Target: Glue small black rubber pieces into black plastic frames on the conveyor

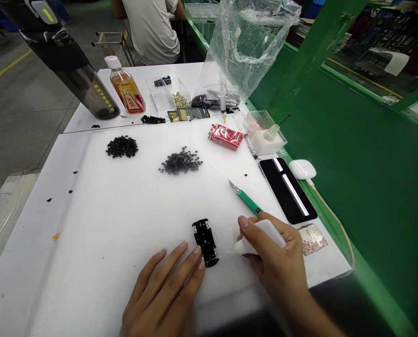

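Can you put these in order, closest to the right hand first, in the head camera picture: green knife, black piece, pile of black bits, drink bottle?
1. Green craft knife, just past the right hand, on the table.
2. Black plastic piece, to the hand's left.
3. Pile of black bits, mid-table.
4. Drink bottle, far back left.

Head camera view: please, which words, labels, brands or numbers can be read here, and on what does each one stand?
"EXTRORD", in yellow letters, on the dark translucent canister.
The label of the orange drink bottle has print, but it is too small to read.
The red packet has print, but it is too blurred to read.
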Tool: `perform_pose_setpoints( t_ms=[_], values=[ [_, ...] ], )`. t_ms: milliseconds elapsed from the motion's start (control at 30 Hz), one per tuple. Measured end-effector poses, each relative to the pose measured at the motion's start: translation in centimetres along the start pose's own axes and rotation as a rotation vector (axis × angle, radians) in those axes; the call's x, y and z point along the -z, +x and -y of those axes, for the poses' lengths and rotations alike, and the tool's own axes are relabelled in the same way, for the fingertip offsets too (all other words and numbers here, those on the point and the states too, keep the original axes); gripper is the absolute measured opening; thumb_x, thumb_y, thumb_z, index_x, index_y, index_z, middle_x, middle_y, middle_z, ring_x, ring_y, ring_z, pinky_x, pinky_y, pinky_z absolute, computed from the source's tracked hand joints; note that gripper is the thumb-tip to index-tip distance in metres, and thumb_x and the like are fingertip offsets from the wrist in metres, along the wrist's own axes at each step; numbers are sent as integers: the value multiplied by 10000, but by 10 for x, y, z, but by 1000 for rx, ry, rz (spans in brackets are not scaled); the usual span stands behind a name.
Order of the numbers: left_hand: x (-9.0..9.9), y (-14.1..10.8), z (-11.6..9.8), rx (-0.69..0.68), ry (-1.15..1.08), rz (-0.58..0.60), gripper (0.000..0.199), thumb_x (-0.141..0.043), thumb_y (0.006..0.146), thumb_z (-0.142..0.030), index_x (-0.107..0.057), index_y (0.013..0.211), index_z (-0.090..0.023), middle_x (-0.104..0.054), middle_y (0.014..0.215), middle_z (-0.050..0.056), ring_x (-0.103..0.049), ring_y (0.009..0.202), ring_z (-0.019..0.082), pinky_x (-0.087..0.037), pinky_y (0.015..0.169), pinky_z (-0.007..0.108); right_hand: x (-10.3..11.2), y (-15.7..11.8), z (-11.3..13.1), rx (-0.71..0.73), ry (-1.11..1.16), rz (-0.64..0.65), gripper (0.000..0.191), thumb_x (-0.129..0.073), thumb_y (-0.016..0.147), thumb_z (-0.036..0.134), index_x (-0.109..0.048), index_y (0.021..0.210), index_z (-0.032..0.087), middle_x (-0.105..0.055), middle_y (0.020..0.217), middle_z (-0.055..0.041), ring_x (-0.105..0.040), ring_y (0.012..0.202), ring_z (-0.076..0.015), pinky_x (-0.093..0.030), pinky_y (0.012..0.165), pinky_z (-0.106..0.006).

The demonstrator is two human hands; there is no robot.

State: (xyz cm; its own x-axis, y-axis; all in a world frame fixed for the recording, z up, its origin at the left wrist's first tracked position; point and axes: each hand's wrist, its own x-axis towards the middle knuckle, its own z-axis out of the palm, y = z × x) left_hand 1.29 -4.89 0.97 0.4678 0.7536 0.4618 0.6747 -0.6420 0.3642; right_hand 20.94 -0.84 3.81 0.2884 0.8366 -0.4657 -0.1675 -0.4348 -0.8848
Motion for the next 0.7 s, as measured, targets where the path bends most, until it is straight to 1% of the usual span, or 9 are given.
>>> perform_pose_setpoints(
  t_ms=[100, 233, 367, 500, 567, 633, 667, 700],
  values=[
    [0, -1, 0, 9, 2, 4, 402, -511, 901, 55, -671, 1237, -98, -638, 1349, 91, -558, 1315, 292, -442, 1069, 502, 0, 0, 0, 6, 1, -9, 513, -788, 782, 577, -564, 673, 128, -432, 600, 1, -407, 532, -81, -269, 484, -233],
    [0, -1, -1, 20, -1, 8, 406, -518, 899, 52, -672, 1241, -105, -637, 1353, 87, -554, 1323, 289, -438, 1078, 500, 1, 1, -2, 26, -3, 24, 507, -786, 788, 571, -570, 669, 128, -425, 590, 2, -407, 521, -80, -267, 477, -232],
    [2, 0, -1, 31, -8, 0, 409, -520, 899, 52, -675, 1241, -110, -642, 1345, 82, -565, 1311, 283, -446, 1069, 491, 3, 3, -4, 24, -3, 12, 495, -787, 792, 555, -565, 670, 130, -432, 598, 0, -414, 526, -82, -280, 472, -227],
    [2, -2, -2, 32, -11, 2, 436, -498, 886, 69, -673, 1243, -111, -636, 1354, 81, -557, 1322, 288, -444, 1070, 500, 5, 5, -8, 12, 10, 47, 484, -794, 784, 544, -569, 671, 132, -436, 598, -3, -409, 523, -80, -295, 444, -204],
    [1, -3, -2, 28, -8, -3, 435, -483, 891, 60, -675, 1243, -109, -632, 1360, 82, -552, 1327, 290, -444, 1067, 502, 5, 5, -8, -44, 49, 3, 488, -821, 749, 533, -546, 670, 138, -468, 634, -10, -435, 547, -86, -339, 440, -188],
    [0, -6, -2, 34, -8, -10, 422, -482, 899, 44, -679, 1240, -108, -632, 1360, 86, -556, 1321, 295, -449, 1061, 507, 4, 6, -3, -87, 153, -68, 529, -865, 687, 494, -460, 653, 155, -462, 640, 2, -435, 541, -84, -368, 426, -180],
    [-1, -6, -1, 37, -5, -19, 420, -489, 899, 44, -678, 1242, -109, -631, 1361, 86, -556, 1322, 296, -450, 1061, 509, 4, 7, 1, -71, 214, -106, 562, -875, 671, 474, -404, 653, 167, -428, 621, 20, -408, 514, -76, -356, 407, -177],
    [-1, -7, -1, 38, -1, -26, 418, -499, 897, 47, -679, 1240, -110, -631, 1361, 86, -557, 1321, 296, -451, 1062, 508, 4, 10, 7, -24, 262, -130, 579, -871, 677, 459, -364, 665, 178, -380, 593, 41, -371, 482, -69, -339, 390, -178]
  ],
)
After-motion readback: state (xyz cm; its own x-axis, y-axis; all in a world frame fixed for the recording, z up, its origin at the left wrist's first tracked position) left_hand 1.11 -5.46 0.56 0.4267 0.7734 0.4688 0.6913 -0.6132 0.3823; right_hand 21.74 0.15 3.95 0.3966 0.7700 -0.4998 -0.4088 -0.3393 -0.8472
